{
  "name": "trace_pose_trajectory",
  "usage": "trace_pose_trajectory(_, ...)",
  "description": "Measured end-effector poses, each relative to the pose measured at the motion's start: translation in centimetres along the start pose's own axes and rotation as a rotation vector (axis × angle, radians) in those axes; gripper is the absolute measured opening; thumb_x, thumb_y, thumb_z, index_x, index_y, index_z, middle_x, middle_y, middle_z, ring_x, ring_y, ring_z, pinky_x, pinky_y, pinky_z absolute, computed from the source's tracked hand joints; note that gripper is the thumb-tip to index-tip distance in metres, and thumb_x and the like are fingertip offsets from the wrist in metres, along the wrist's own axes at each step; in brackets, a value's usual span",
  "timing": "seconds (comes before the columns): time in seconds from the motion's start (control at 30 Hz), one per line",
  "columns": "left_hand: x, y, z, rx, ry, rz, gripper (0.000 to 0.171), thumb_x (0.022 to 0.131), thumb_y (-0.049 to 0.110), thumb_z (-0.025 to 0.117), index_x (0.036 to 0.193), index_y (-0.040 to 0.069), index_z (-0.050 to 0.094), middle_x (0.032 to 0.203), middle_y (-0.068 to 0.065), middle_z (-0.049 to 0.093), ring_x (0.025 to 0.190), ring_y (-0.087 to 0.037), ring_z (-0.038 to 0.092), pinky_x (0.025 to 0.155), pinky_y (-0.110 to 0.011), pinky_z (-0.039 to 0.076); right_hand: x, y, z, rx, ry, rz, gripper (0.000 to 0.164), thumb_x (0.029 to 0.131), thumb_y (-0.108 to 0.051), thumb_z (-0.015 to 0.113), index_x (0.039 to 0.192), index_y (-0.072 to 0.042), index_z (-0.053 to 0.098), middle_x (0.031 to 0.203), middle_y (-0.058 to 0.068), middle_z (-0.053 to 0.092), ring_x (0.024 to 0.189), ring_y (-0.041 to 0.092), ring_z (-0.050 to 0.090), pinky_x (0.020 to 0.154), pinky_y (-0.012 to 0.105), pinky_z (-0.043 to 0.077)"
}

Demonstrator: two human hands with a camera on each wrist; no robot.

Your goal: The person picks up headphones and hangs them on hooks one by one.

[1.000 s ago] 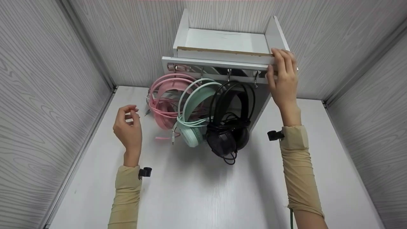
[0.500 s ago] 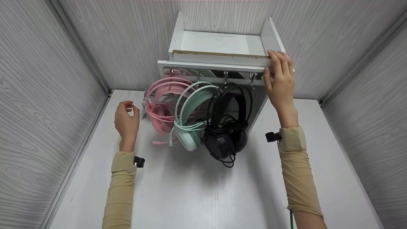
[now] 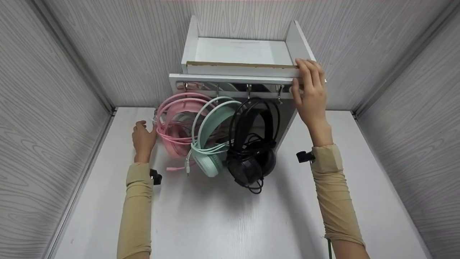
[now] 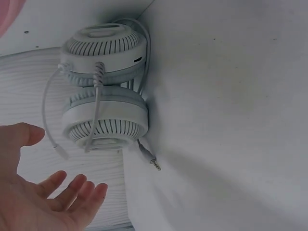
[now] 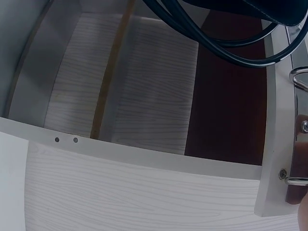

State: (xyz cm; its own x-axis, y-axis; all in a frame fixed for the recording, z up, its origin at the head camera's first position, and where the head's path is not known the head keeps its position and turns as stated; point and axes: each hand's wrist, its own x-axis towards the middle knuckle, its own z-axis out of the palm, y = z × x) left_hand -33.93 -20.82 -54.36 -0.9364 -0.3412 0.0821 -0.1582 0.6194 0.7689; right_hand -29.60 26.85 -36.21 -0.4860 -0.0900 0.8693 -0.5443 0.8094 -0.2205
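My left hand (image 3: 143, 140) reaches beside the pink headphones (image 3: 175, 147), fingers spread and holding nothing. In the left wrist view, white headphones (image 4: 106, 110) lie against the back, with a short plug dangling, and the open left hand (image 4: 43, 202) is below and apart from them. My right hand (image 3: 312, 99) grips the right end of the white shelf rack (image 3: 233, 79), fingers over the top and thumb at the front. Mint headphones (image 3: 208, 163) and black headphones (image 3: 248, 171) hang in front of the rack beside the pink ones.
Metal hooks line the rack's front rail; the rightmost hook (image 3: 279, 94) bears no headphones. Wood-grain walls (image 3: 64, 90) enclose the white tabletop (image 3: 215, 223) on the left, right and back. Cords loop around the hanging headphones.
My left hand has moved forward to beside the pink headphones, and its fingers have spread. The right hand keeps its grip on the rack. The view has shifted slightly.
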Motion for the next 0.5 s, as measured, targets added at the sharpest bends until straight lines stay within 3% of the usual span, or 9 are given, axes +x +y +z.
trace_pose_trajectory(0.23, -0.1, -0.1, 1.3, -0.134, -0.237, -0.116, 0.082, 0.101, 0.039, 0.053, 0.155, -0.012, 0.017, 0.152, -0.038, 0.033, 0.142, -0.049, 0.036, 0.115, -0.057, 0.031, -0.2, -0.4, -0.4, 0.007, 0.018, -0.010, 0.040, 0.103, -0.014, 0.052, 0.142, -0.007, 0.057, 0.137, 0.011, 0.058, 0.135, 0.026, 0.044, 0.121, 0.040, 0.024)
trace_pose_trajectory(0.5, -0.3, -0.1, 2.2, -0.415, -0.320, -0.264, 0.085, 0.101, 0.033, 0.051, 0.156, -0.010, 0.003, 0.159, -0.033, 0.022, 0.145, -0.038, 0.029, 0.118, -0.046, 0.029, -0.5, -0.6, -0.6, 0.009, 0.023, -0.009, 0.040, 0.102, -0.013, 0.052, 0.142, -0.007, 0.057, 0.137, 0.011, 0.058, 0.135, 0.026, 0.044, 0.120, 0.040, 0.026)
